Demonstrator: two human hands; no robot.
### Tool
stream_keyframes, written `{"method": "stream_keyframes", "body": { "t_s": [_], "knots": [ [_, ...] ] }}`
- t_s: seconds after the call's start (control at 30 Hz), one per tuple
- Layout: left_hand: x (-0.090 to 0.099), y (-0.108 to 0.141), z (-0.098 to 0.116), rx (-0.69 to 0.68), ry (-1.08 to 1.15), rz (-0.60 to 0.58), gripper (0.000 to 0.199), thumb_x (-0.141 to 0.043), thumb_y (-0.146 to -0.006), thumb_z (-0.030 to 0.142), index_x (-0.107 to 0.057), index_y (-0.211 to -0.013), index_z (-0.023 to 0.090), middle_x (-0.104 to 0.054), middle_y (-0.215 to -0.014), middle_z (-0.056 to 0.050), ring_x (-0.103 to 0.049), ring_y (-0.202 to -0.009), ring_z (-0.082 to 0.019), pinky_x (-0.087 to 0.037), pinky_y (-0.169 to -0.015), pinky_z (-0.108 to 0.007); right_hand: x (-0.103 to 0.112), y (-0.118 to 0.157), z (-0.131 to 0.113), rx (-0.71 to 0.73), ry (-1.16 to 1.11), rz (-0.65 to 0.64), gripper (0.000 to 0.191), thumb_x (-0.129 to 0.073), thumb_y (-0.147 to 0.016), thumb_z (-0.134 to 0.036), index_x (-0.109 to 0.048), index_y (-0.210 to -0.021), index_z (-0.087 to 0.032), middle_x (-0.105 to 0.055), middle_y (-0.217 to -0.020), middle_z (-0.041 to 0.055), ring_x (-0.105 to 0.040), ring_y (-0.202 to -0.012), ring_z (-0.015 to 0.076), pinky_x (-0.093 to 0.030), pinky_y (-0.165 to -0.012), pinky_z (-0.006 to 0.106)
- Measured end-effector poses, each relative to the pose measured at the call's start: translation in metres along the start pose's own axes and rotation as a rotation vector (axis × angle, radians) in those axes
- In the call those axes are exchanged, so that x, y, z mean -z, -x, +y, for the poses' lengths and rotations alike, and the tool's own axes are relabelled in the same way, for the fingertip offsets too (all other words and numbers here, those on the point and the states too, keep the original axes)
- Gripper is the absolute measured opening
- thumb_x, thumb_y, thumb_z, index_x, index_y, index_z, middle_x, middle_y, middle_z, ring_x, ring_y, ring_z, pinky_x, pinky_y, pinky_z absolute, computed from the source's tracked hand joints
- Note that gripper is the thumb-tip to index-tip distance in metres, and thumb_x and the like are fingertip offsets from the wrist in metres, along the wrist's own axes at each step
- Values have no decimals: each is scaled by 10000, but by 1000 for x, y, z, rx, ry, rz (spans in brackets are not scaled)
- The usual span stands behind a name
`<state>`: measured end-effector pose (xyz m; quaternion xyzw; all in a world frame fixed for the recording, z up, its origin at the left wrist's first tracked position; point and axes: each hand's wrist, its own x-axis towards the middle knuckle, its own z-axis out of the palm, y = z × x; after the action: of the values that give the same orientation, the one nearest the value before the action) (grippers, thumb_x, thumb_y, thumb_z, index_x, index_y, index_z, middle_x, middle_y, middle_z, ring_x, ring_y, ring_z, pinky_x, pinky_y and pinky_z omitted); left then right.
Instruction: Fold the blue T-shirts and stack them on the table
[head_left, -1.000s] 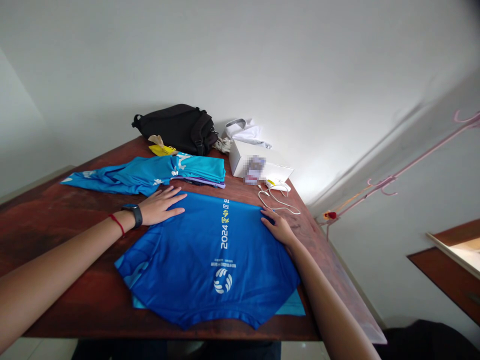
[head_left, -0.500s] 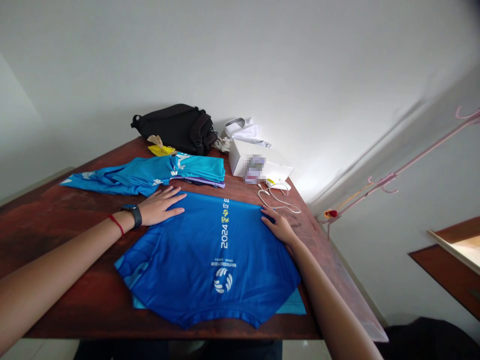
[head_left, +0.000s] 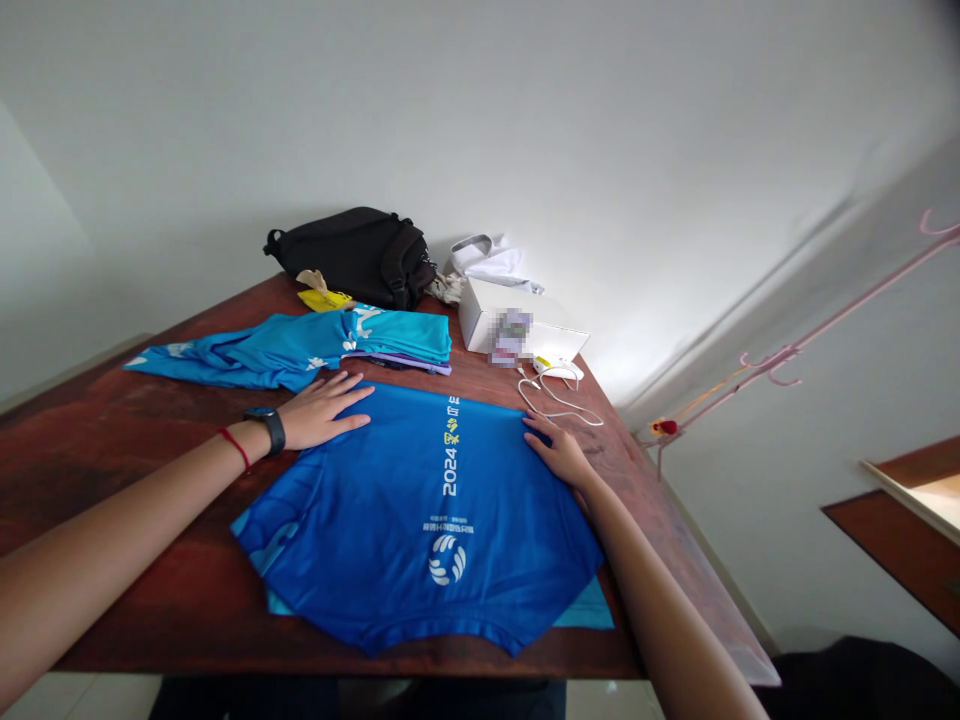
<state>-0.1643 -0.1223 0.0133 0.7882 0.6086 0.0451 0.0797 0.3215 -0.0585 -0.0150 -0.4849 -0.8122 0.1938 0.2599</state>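
Observation:
A dark blue T-shirt (head_left: 390,500) with white and yellow print lies spread on the table, its neckline toward me. My left hand (head_left: 319,412) rests flat on its far left corner, fingers stretched out. On the far right corner lies my right hand (head_left: 559,450), its fingers apart and touching the cloth. Lighter blue cloth (head_left: 589,608) shows from beneath the shirt at the lower right. Just beyond my left hand is a pile of folded light blue clothing (head_left: 405,335), with one garment (head_left: 225,350) trailing off to the left.
The reddish-brown table (head_left: 172,620) meets the wall at the back. A black backpack (head_left: 345,255), a yellow item (head_left: 324,299), a white box (head_left: 517,312), white cloth (head_left: 491,262) and a white cable (head_left: 559,400) sit on its far part. A pink rack (head_left: 847,320) stands at right.

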Motion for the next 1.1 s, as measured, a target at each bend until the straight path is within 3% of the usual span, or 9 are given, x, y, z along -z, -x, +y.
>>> {"method": "stream_keyframes", "body": {
  "t_s": [0.83,1.1],
  "knots": [
    [1,0,0,3,5,-4,760,-310,-950,716,-315,-1582,295,-133,-1671,-43,-94,-1536,-355,-147,-1206,-536,0,0,0,-1,-1,-3,433,-574,-940,-454,-663,-1324,-276,-542,-1484,44,-433,-1427,315,-364,-1184,522],
    [-3,-1,-3,-4,-39,-1,714,-355,-972,654,-304,-1585,293,-132,-1671,-41,-90,-1539,-333,-146,-1212,-521,0,0,0,-1,14,-10,445,-568,-947,-448,-654,-1336,-250,-534,-1491,66,-466,-1404,313,-373,-1176,522]
  ]
}}
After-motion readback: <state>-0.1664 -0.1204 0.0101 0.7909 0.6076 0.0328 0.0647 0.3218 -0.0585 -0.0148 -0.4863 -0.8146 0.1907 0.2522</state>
